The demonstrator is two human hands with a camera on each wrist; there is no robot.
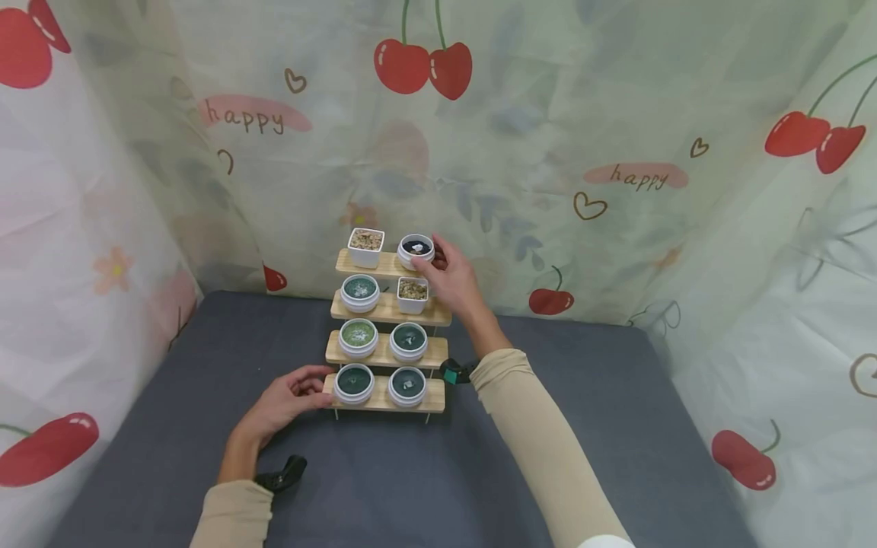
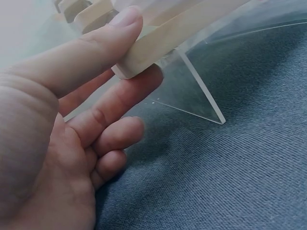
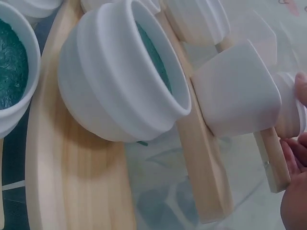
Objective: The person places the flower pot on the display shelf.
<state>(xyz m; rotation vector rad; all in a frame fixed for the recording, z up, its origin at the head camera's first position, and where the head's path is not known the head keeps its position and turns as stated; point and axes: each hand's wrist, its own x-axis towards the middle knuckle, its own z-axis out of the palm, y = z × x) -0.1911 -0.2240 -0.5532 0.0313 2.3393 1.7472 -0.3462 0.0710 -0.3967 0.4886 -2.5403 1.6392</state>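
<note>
A stepped wooden display stand [image 1: 381, 392] has several tiers of small white pots. My left hand [image 1: 281, 403] pinches the left end of its lowest board [image 2: 156, 45], thumb on top and index finger underneath. A clear support leg [image 2: 204, 88] stands below that board. At the top tier's right end, my right hand [image 1: 454, 280] holds a round white pot [image 1: 416, 248] with dark contents, thumb on its near side. Left of it sits a square pot [image 1: 366, 242] with a speckled filling. In the right wrist view, only part of the right hand [image 3: 298, 153] shows at the edge.
On the tier below are a green-filled round pot [image 1: 359, 292] and a square pot [image 1: 412, 294]. Round pots [image 1: 357, 338] fill the two lower tiers. Dark grey cloth covers the table [image 1: 548, 426]. A cherry-print curtain [image 1: 521, 175] hangs close behind the stand.
</note>
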